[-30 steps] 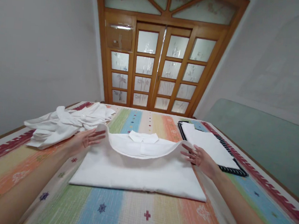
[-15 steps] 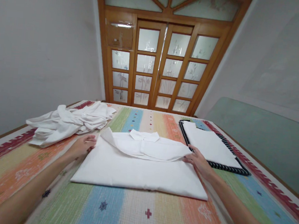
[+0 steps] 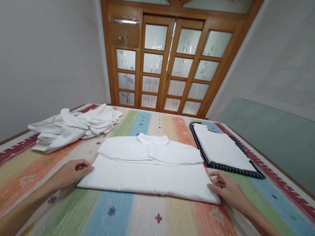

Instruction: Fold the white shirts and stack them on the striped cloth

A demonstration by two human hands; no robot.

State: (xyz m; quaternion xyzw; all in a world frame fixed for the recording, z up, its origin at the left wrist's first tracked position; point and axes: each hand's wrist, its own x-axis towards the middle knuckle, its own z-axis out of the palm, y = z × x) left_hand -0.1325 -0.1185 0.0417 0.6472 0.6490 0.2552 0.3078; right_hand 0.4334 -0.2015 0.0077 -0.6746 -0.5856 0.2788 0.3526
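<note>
A white shirt (image 3: 146, 178) lies folded flat in front of me, its collar (image 3: 153, 139) at the far side and its upper part lying over the lower panel. At its left side, my left hand (image 3: 74, 171) is closed, the thumb on the cloth edge and the fingers curled beneath or beside it. Across from it, my right hand (image 3: 227, 189) pinches the right edge in the same way. The fingertips under the cloth are partly hidden.
A crumpled heap of white clothing (image 3: 74, 126) lies at the far left. Far right, a folded white garment (image 3: 224, 148) rests on a black striped one (image 3: 230, 172). All lie on a striped, multicoloured cover (image 3: 119, 222). Behind stand wooden glazed doors (image 3: 165, 66).
Both hands have slid down the shirt's sides toward me. The raised left part of its upper section now lies flat.
</note>
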